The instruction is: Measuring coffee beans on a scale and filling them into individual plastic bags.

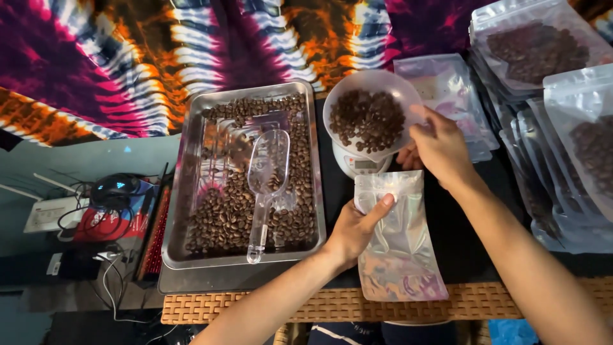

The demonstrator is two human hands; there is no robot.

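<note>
a metal tray (pixel 191 191) of coffee beans (pixel 223 217) holds a clear scoop (pixel 265 185); filled pouches (pixel 562 128) stacked right.

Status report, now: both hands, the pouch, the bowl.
Left hand pinching empty pouch at its top. Right hand gripping bowl of beans on scale. Scoop lying in tray.

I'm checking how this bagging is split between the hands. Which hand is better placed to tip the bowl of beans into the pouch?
Probably the right hand: it already grips the bowl, while the left hand holds the pouch.
</note>
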